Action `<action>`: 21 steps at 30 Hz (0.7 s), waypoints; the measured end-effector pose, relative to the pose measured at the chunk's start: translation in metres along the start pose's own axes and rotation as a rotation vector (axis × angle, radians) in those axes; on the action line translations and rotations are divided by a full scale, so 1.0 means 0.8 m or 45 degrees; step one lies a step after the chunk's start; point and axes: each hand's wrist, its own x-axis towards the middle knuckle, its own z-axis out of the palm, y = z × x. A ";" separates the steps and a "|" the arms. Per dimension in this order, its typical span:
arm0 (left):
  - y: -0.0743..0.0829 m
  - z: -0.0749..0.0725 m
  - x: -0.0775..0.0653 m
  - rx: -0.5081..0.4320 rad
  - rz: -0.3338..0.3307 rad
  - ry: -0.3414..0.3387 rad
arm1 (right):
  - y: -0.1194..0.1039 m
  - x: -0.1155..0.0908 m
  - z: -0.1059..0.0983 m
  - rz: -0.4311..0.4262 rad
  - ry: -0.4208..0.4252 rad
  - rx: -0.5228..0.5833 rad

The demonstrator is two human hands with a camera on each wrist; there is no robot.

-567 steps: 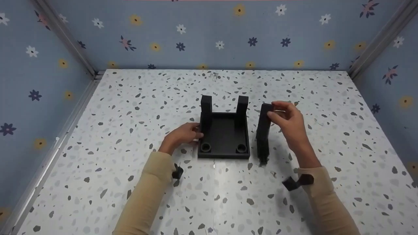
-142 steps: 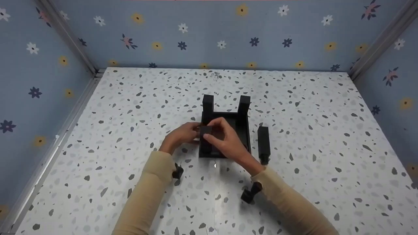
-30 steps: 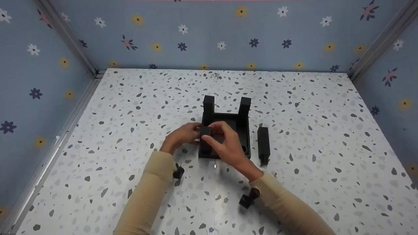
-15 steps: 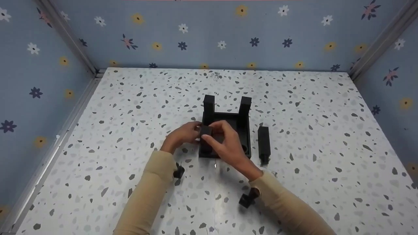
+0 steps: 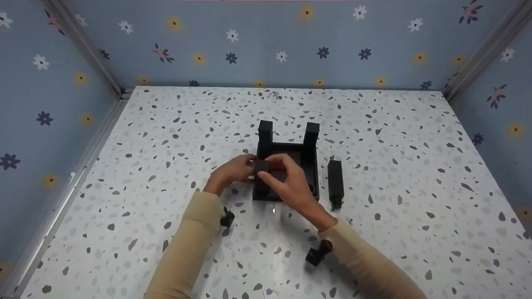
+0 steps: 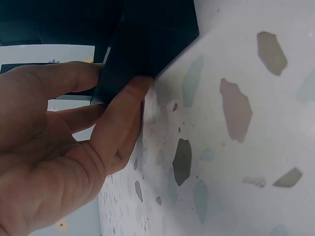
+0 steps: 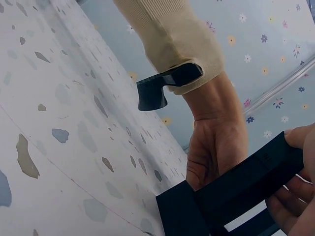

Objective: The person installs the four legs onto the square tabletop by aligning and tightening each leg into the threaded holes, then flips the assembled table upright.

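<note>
A shallow black square tray-like base (image 5: 286,145), like an upturned small tabletop, lies at the middle of the table. Two black square legs, a rear left leg (image 5: 266,135) and a rear right leg (image 5: 312,135), stand upright on its far corners. My left hand (image 5: 235,170) grips the base's left side, thumb and fingertips against its wall in the left wrist view. Over the near left corner, my right hand (image 5: 293,182) pinches the top of another upright leg (image 5: 262,167). Its lower end is hidden from above. The near right corner shows a round socket (image 5: 311,189), partly covered by my wrist.
A loose black leg (image 5: 336,180) with a narrower, threaded-looking end lies right of the base. The speckled white table (image 5: 395,166) is enclosed by flowered blue panels (image 5: 266,41) at the back and sides. Each wrist carries a black camera mount (image 5: 319,252).
Since the oldest frame, my right hand has brought a leg from the right over to the near left corner, whose socket was uncovered then. Over the last second, little visibly differs.
</note>
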 end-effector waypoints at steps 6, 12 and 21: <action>0.000 0.000 0.000 -0.041 0.001 -0.007 | -0.020 0.001 -0.018 0.049 0.038 0.027; 0.001 0.000 0.000 -0.105 -0.004 -0.023 | -0.048 0.003 -0.046 0.114 0.097 -0.042; -0.004 0.000 0.004 -0.049 0.017 -0.018 | -0.014 0.005 -0.085 0.191 0.177 -0.028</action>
